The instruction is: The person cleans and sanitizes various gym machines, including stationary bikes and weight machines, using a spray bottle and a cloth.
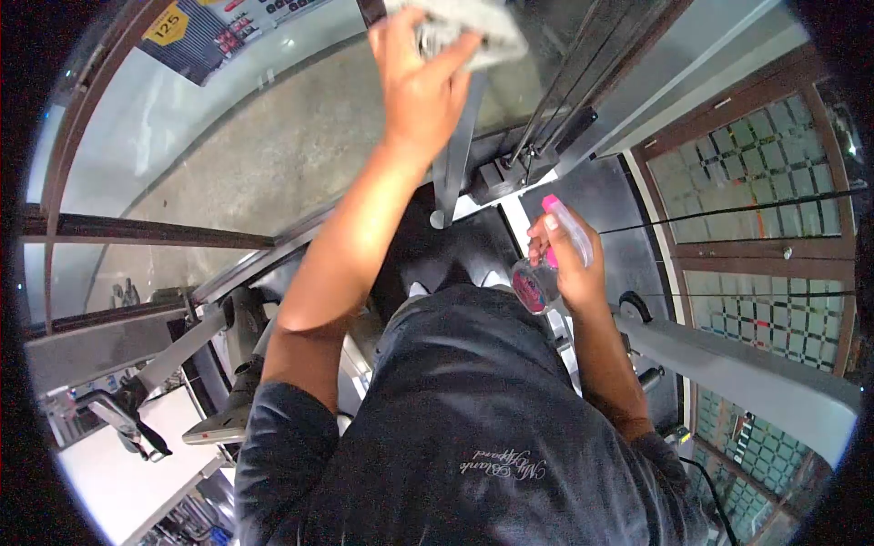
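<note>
At the top of the view, my left hand (421, 100) is raised on an outstretched arm and grips a crumpled whitish cloth (487, 32), its thumb and fingers bent over the near edge. My right hand (575, 264) is held lower, right of centre, in front of my body. Its fingers wrap round the neck of a clear spray bottle (528, 286) with a pink nozzle and trigger and a dark pink label. The bottle is tilted. The two hands are well apart.
A large glass pane (273, 136) spans the upper left, with a poster (196, 41) beyond it. Metal posts, cables and a dark weight block (514, 173) stand ahead. A grey machine beam (746, 364) lies right, near patterned glass windows (746, 168). Gym equipment (127, 414) stands lower left.
</note>
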The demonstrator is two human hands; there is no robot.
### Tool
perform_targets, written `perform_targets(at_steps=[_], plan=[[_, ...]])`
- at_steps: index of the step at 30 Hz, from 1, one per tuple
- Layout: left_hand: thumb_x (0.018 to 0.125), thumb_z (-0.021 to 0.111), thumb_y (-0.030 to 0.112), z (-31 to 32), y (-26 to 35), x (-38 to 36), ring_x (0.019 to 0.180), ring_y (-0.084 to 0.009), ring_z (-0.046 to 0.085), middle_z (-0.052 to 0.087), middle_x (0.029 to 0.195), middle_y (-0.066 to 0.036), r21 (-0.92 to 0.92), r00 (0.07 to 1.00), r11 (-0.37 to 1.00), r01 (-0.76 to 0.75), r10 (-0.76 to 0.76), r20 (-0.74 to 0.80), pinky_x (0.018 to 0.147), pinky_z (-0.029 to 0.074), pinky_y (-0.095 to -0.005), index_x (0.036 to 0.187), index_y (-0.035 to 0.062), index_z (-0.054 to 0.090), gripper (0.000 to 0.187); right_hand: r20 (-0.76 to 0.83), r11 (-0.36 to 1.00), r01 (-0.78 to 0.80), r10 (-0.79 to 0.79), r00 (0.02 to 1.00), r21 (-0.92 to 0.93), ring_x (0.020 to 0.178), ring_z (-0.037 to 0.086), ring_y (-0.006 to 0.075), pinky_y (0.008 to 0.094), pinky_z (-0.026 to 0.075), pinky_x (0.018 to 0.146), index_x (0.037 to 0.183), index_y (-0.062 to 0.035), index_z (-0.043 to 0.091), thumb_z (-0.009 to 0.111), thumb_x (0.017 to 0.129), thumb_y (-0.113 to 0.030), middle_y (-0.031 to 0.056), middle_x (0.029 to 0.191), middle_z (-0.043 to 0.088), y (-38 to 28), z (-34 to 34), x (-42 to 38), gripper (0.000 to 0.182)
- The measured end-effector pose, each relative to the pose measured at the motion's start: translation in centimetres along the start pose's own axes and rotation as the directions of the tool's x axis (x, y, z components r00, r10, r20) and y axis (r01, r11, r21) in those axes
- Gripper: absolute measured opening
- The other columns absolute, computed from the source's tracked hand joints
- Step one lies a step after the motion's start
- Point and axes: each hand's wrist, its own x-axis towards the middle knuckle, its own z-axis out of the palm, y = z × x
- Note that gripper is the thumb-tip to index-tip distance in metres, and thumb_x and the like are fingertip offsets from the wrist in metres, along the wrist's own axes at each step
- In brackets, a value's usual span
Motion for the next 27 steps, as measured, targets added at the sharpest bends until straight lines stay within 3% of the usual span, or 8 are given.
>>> perform_targets(at_steps=[2,3,7,11,13,16,19,27], plan=[[0.061,0.081,0.001,-1.0,0.8,5.3,0.117,-0.0366,0.054,0.06,0.123,-0.013,0.062,0.993,0.993,-0.101,0.104,-0.058,0.1,0.042,-0.0458,0.109,0.0217,0.082,0.052,-0.005,1.0,-0.004,0.004,1.0,-0.007,0.068,0.062,0.0132,0.0297,0.05,0.061,0.096,-0.0002,0.066,0.062,0.106,-0.028,0.0064,0.083,0.066,-0.2,0.1,0.0,0.03],[0.078,0.069,-0.009,-1.7,2.6,8.2,0.106,-0.0359,0.056,0.061,0.114,-0.019,0.013,0.994,0.998,-0.056,0.057,-0.089,0.091,0.046,-0.0433,0.112,0.011,0.08,0.041,-0.003,1.0,-0.001,0.001,1.0,-0.018,0.068,0.062,0.0132,0.0298,0.05,0.061,0.096,-0.0002,0.066,0.062,0.106,-0.028,0.0064,0.083,0.066,-0.2,-0.1,0.1,0.03],[0.078,0.069,-0.001,-1.0,1.8,10.1,0.102,-0.03,0.056,0.067,0.111,-0.008,0.048,0.971,0.975,-0.218,0.221,-0.089,0.086,0.043,-0.0418,0.103,0.0151,0.082,0.032,-0.04,1.0,0.003,-0.003,0.999,-0.004,0.068,0.063,0.0134,0.0298,0.05,0.061,0.095,-0.0004,0.066,0.063,0.105,-0.028,0.0061,0.081,0.066,-0.4,0.0,-0.3,0.03],[0.076,0.074,0.01,-0.6,0.8,1.3,0.112,-0.034,0.057,0.065,0.116,-0.005,0.163,0.918,0.941,-0.296,0.233,0.321,0.093,0.053,-0.0461,0.106,0.0209,0.081,0.033,-0.064,1.0,-0.008,0.007,0.998,-0.019,0.068,0.063,0.0135,0.0293,0.048,0.062,0.095,-0.0013,0.067,0.064,0.105,-0.029,0.0053,0.078,0.066,0.0,-0.5,-0.9,0.03],[0.079,0.076,0.016,1.2,-0.4,-6.2,0.111,-0.0338,0.059,0.063,0.119,-0.006,0.098,0.893,0.995,0.024,-0.065,0.446,0.092,0.053,-0.0478,0.11,0.0206,0.079,0.031,-0.064,0.998,-0.032,0.028,0.998,-0.055,0.069,0.063,0.0135,0.0291,0.048,0.062,0.094,-0.0018,0.067,0.064,0.104,-0.029,0.005,0.076,0.065,0.7,-1.3,-1.4,0.029],[0.083,0.08,0.026,-0.4,-1.7,-9.3,0.11,-0.0374,0.061,0.06,0.12,-0.014,0.005,0.757,0.949,-0.315,0.248,0.604,0.089,0.054,-0.0497,0.112,0.0191,0.077,0.03,-0.086,0.997,-0.052,0.047,0.995,-0.053,0.069,0.063,0.0132,0.0294,0.048,0.062,0.094,-0.0023,0.068,0.064,0.104,-0.028,0.005,0.077,0.065,0.6,-1.5,-1.9,0.028],[0.085,0.078,0.026,0.0,-1.0,-7.2,0.107,-0.0397,0.062,0.061,0.12,-0.013,0.016,0.856,0.999,-0.038,0.024,0.516,0.089,0.054,-0.0493,0.109,0.0162,0.077,0.026,-0.109,0.996,-0.053,0.045,0.993,-0.068,0.069,0.062,0.0131,0.0294,0.048,0.062,0.094,-0.0022,0.067,0.064,0.104,-0.029,0.0051,0.078,0.065,0.7,-1.7,-2.1,0.028],[0.075,0.07,0.012,0.3,3.0,5.7,0.117,-0.0279,0.057,0.065,0.125,-0.006,0.149,0.839,0.913,-0.38,0.273,0.47,0.097,0.051,-0.0419,0.109,0.0135,0.078,0.035,-0.067,0.997,-0.054,0.05,0.996,-0.049,0.071,0.062,0.0123,0.0292,0.05,0.063,0.095,-0.0021,0.066,0.064,0.104,-0.028,0.005,0.083,0.067,0.2,-1.4,-1.9,0.027]])
